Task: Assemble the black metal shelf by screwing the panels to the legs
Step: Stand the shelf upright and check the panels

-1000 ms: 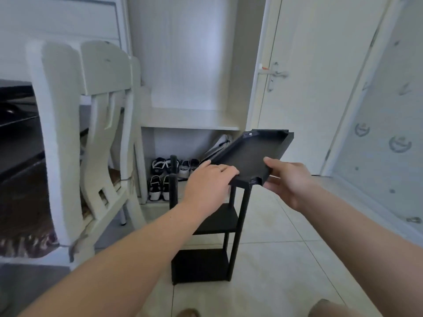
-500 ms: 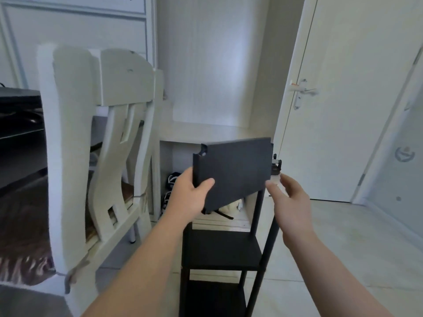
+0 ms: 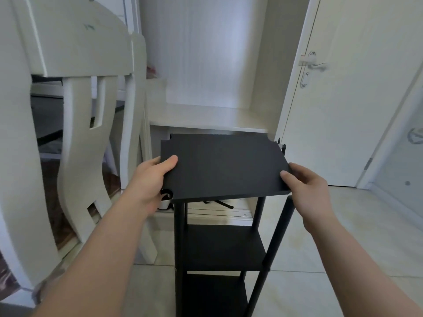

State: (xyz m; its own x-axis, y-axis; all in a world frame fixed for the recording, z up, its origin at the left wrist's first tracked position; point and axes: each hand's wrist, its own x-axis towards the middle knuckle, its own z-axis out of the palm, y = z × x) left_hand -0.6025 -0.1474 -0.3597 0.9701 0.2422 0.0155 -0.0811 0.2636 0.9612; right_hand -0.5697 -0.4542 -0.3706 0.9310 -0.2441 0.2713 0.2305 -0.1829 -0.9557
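A black metal panel (image 3: 225,164) with notched corners lies nearly flat over the top of the black shelf frame. My left hand (image 3: 153,177) grips its left edge, thumb on top. My right hand (image 3: 306,186) holds the right front corner, thumb on the top face. Below the panel stand the black legs (image 3: 278,234), joined by a middle shelf panel (image 3: 223,245) and a lower panel (image 3: 215,296). The left front leg (image 3: 179,236) meets the held panel's front left corner. The rear legs' tops are mostly hidden behind the panel.
A white wooden chair (image 3: 75,124) stands close on the left, beside the shelf. Behind the shelf is a white cabinet niche with a ledge (image 3: 206,120). A white door with a metal handle (image 3: 313,65) is at the right. The floor is pale tile (image 3: 338,236).
The panel has swung from upright, facing me, down to nearly flat on top of the legs. Both hands now hold its side edges, and the view has moved closer.
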